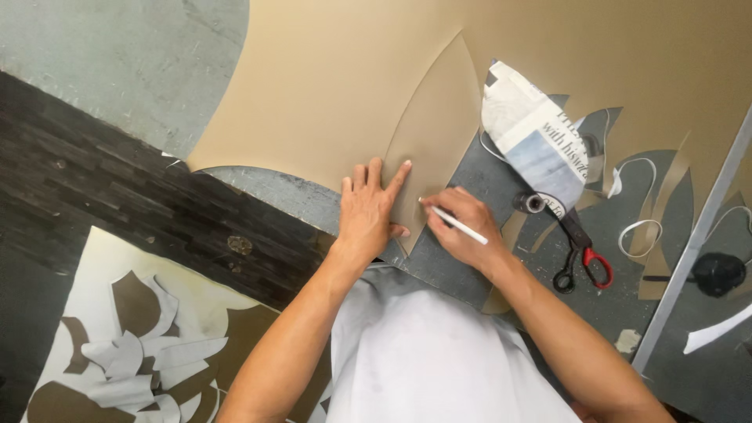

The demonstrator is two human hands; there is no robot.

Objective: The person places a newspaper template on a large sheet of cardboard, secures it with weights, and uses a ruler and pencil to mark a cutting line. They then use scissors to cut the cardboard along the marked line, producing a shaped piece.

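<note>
Your left hand [370,210] lies flat, fingers spread, pinning the leaf-shaped template [435,133] onto the tan sheet [329,78]. Your right hand [462,227] grips a white pencil [458,225], tip at the template's lower right edge, just beside your left fingertips. No drawn line is visible, so I can't tell how much outline is done. Scissors [581,254] lie right of your right hand, a newspaper pattern [533,137] above them.
</note>
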